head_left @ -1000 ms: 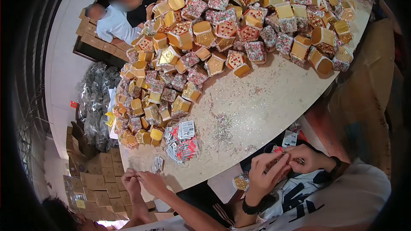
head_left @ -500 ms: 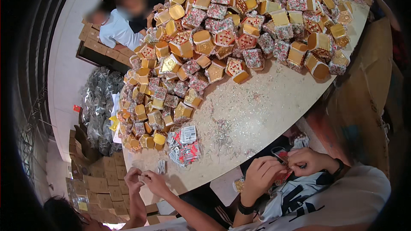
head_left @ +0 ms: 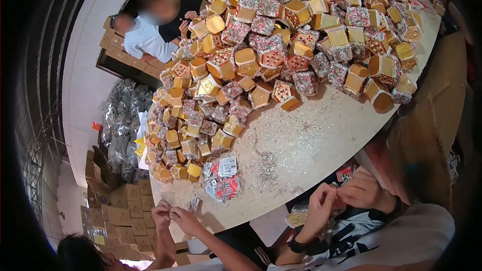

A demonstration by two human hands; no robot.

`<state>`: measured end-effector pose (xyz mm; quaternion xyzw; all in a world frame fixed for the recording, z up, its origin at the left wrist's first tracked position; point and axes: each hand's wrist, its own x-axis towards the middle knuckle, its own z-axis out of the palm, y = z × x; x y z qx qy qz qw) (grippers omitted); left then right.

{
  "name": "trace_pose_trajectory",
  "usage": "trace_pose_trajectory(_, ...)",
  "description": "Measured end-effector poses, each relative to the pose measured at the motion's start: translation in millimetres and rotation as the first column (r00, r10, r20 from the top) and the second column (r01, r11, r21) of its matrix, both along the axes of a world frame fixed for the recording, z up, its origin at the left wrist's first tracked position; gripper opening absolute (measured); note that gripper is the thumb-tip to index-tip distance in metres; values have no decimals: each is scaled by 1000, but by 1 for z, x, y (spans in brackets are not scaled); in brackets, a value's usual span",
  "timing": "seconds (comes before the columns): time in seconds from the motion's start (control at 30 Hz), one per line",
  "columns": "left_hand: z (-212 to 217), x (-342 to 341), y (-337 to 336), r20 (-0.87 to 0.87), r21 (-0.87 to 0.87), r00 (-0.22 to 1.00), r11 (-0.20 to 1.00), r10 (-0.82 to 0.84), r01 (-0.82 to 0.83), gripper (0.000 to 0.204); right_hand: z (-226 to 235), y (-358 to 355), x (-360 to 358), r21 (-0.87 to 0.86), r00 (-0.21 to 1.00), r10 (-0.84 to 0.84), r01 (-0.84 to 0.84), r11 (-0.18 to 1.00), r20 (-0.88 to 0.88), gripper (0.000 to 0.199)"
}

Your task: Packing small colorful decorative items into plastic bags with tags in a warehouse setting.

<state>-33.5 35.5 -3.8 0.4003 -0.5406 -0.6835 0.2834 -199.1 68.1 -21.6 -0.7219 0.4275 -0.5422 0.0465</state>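
My left hand [head_left: 321,203] and my right hand [head_left: 364,190] meet at the lower right, over my lap by the table edge. Both are closed in a pinch, fingertips together. A bit of red shows beneath them, but what they pinch is too small to make out. Close beyond my right hand lies a red-and-white printed bundle [head_left: 346,173]. Next to my left forearm sits a gold house-shaped ornament [head_left: 297,219], partly hidden. A pile of red-and-white tags [head_left: 228,188] lies on the table [head_left: 296,145], left of my hands.
Many gold house-shaped ornaments with sprinkle-covered roofs [head_left: 306,83] are heaped over the far table. Loose strings [head_left: 268,170] and glitter lie before them. At the lower left, a co-worker's hands [head_left: 173,216] are pinched together. Brown cartons [head_left: 128,211] and grey plastic bags [head_left: 125,130] stand left.
The view has shifted slightly, moving the table leftward relative to me. My hands have drawn closer together at the fingertips, and the string loop between them no longer shows.
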Motion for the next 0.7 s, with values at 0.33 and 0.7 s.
trace_pose_trajectory(0.33,9,10,-7,18,282,989,950,-146,135,19,-4,2,7,108,982,54,-74,991,180,22)
trace_pose_trajectory(0.7,94,-52,-142,558,-826,640,426,528,369,51,-1,7,-5,140,852,172,-274,952,495,17)
